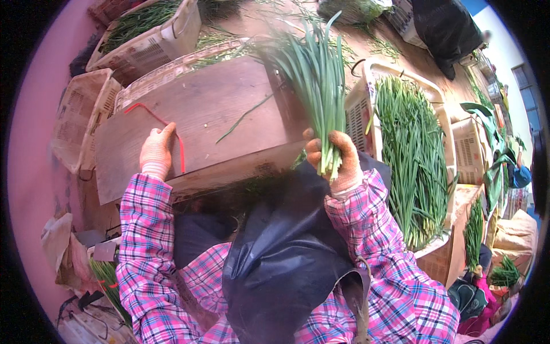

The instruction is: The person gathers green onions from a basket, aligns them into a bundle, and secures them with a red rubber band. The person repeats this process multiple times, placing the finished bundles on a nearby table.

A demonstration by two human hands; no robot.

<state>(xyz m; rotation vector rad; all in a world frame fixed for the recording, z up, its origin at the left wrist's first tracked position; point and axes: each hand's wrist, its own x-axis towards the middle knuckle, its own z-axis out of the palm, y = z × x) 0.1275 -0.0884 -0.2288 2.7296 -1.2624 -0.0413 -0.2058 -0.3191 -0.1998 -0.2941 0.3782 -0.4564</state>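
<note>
My right hand (pixel 335 155), in an orange-coated glove, is closed around the pale lower stems of a bunch of Chinese chives or similar long green leaves (pixel 318 86), held upright above the right end of a wooden board (pixel 206 116). My left hand (pixel 159 148), gloved the same way, rests on the board's left part, thumb and finger at a thin red tie strip (pixel 181 150). The strip lies bent across the board and passes by my fingertips; whether they pinch it cannot be told. A single loose green leaf (pixel 245 118) lies on the board between my hands.
A plastic crate (pixel 376 129) full of green leaves stands at the right. More crates stand beyond the board, one holding greens (pixel 142 23) and an empty-looking one (pixel 81 116) at the left. Leaf scraps litter the floor. Other people (pixel 483 301) are at the far right, one holding a bunch.
</note>
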